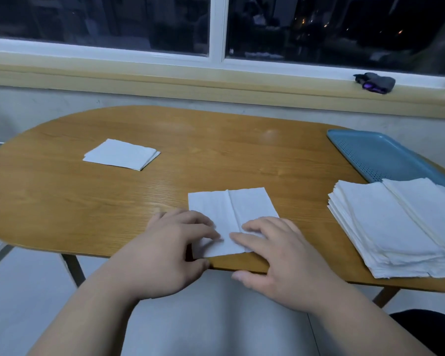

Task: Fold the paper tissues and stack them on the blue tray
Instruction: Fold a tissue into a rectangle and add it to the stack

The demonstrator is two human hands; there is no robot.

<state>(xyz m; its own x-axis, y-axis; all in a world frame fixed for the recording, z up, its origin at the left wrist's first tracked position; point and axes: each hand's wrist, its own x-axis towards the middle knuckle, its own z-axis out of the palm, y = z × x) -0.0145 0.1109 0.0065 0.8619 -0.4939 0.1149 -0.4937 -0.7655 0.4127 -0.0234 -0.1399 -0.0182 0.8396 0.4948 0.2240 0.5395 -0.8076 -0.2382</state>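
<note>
The left hand point(165, 250) and right hand point(280, 260) are pressing relaxed, flat fingers onto a soft, creased rectangular tissue point(231, 204) lying at the near edge of the oval woodgrain table point(216, 155). A thick tissue stack point(396, 227) is overlapping the perforated blue tray point(375, 152) at right.

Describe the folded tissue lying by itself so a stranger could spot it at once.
On the oval wooden table, look toward its far left part. The small white folded paper tissue lies there alone, much smaller than the thick white tissue stack at the right.
</note>
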